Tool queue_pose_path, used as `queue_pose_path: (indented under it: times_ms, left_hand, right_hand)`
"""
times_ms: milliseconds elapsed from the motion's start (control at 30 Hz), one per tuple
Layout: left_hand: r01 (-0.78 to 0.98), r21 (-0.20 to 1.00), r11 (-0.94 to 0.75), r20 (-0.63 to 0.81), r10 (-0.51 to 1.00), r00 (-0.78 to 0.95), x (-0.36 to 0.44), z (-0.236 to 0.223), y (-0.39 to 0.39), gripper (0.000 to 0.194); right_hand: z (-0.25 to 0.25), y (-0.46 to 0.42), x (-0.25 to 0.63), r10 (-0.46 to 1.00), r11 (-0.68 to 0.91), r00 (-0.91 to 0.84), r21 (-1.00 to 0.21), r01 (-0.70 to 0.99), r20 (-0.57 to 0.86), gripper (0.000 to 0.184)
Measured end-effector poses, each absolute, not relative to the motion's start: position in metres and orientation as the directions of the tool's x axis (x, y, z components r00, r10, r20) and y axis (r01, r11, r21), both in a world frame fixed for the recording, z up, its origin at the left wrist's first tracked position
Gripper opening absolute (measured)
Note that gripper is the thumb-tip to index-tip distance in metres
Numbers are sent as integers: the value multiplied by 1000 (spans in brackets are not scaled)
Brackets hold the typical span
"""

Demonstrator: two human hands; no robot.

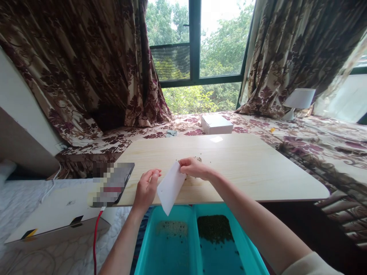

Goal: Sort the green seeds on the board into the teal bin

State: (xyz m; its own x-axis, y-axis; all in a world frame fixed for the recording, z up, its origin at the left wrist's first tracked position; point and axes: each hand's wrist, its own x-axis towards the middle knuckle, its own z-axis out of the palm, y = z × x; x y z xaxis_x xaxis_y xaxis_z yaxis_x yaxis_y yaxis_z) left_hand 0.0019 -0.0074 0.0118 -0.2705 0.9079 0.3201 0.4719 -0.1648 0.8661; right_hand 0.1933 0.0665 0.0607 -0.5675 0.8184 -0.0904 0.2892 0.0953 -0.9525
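In the middle of the frame, a thin white rectangular sheet (171, 188) is hanging tilted over the near edge of the pale wood-grain tabletop (252, 172), its lower corner pointing down toward a turquoise two-compartment plastic bin (146, 255). The right hand (195, 168) is pinching the sheet's upper right corner between thumb and curled fingers. The left hand (147, 187) is holding nothing visible, its fingers loosely bent and partly open just beside the sheet's left edge. Small brown granules (198, 159) are lying on the tabletop around the right hand. At bottom centre, the bin's left compartment is holding a patch of pale, speckled grains (173, 228), while its right compartment is holding a heap of dark green pellets (215, 228). Left of the hands, a dark flat device (124, 183), partly pixelated, is resting on the tabletop's left edge, with a red cable (96, 233) running downward. Beyond the tabletop, a white box (217, 124) is sitting on the floral-covered ledge (189, 130).
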Motion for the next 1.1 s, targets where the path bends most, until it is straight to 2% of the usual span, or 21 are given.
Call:
queue_pose_path:
  times_ms: [533,667,767,900,1100]
  left_hand:
    - [520,834,-185,362,895,-261,5,16,-9,37]
    - [523,831,-191,367,895,-255,5,16,-9,37]
    - [525,826,-206,378,893,-244,4,14,-8,35]
    - [534,816,-220,393,889,-234,3,11,-5,33]
    - [550,804,-226,403,887,-224,1,8,-4,31]
  right_hand:
    - [69,61,239,823,141,-560,-922,360,-93,14]
    - [71,61,263,902,126,-431,-961,246,8,13]
    - [66,62,283,953,69,-302,-977,204,4,18]
    - [57,62,300,962,2,-269,-987,160,-42,16]
    - [56,55,307,965,-17,-256,-985,170,-61,9]
